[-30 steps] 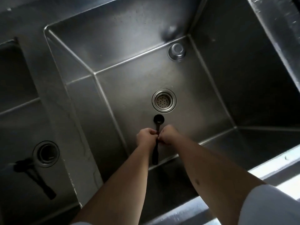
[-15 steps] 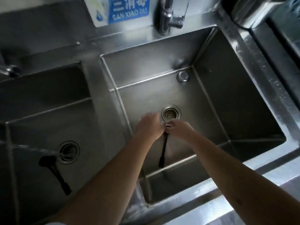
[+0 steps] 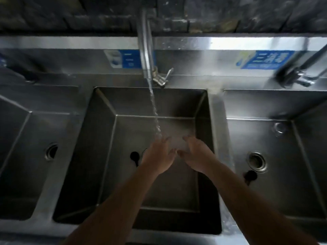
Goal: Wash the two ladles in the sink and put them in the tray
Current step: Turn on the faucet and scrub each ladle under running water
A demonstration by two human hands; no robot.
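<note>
Steel sink: tap now runs onto the empty, spread left hand and right hand; 2 ladles lie released either side.

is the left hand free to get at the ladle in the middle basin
Probably yes: the left hand is open and empty, right beside the ladle, with nothing between them. Its handle is hidden under the forearm.

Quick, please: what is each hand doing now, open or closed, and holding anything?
Left hand: open, holding nothing, under the water stream.
Right hand: open, holding nothing.
</note>
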